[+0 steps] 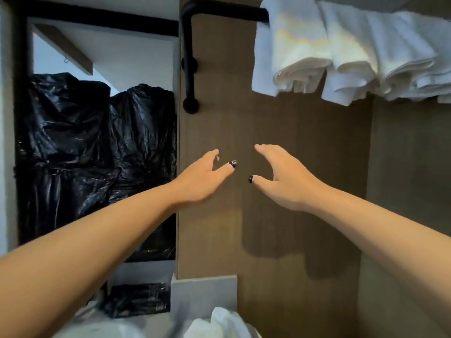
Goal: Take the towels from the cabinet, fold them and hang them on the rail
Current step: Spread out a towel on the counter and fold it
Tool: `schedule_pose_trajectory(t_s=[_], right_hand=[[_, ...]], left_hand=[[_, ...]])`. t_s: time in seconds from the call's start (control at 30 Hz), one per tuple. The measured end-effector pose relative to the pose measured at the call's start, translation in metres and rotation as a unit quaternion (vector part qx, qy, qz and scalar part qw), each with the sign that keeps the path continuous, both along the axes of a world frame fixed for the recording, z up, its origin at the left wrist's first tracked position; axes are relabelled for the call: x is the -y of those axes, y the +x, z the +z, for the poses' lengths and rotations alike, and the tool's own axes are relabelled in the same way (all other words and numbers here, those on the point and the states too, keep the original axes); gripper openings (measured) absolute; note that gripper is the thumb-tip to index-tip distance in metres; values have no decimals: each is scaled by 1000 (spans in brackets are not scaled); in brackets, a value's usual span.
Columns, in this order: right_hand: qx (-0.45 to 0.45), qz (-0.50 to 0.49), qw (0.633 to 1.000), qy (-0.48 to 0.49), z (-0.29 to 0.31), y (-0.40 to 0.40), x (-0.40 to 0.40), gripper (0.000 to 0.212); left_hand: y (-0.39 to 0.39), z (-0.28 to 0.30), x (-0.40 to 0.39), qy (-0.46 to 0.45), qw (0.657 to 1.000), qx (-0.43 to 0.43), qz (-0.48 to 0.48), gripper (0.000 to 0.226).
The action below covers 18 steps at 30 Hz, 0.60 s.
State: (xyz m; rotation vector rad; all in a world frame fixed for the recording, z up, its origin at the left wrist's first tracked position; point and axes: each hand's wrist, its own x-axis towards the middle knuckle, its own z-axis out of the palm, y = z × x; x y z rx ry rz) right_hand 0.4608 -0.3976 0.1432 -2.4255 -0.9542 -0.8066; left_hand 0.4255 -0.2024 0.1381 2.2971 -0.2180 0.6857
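Several folded white towels [341, 52] hang side by side over a black rail [219, 9] at the top right. Both my hands are held out in front of the brown wooden panel [280, 118], well below the towels. My left hand [202, 179] is relaxed with fingers loosely spread and holds nothing. My right hand [285, 176] is likewise empty, its fingers straight and its thumb apart. A small gap separates the two hands. More white cloth [219, 323] lies at the bottom edge, below my arms.
Black plastic bags [97, 147] fill the open compartment on the left. The rail's black bracket [190, 64] runs down the panel's left edge. A grey plinth [202, 293] sits under the panel, with dark packets [136, 301] beside it.
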Motion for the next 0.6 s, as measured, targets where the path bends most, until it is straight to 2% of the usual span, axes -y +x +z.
schedule_pose_trajectory(t_s=[0.1, 0.27, 0.4, 0.6], right_hand=[[-13, 8, 1000, -8, -27, 0, -23, 71], [-25, 4, 1000, 3, -87, 2, -54, 68], [-89, -13, 996, 20, -150, 6, -74, 64], [-210, -27, 977, -15, -237, 29, -91, 64]], left_hand=[[-5, -41, -31, 14, 999, -32, -13, 73], [-12, -98, -76, 93, 995, -47, -2, 71], [-6, -157, -102, 112, 990, -78, -22, 70], [16, -241, -119, 86, 982, -161, -57, 70]])
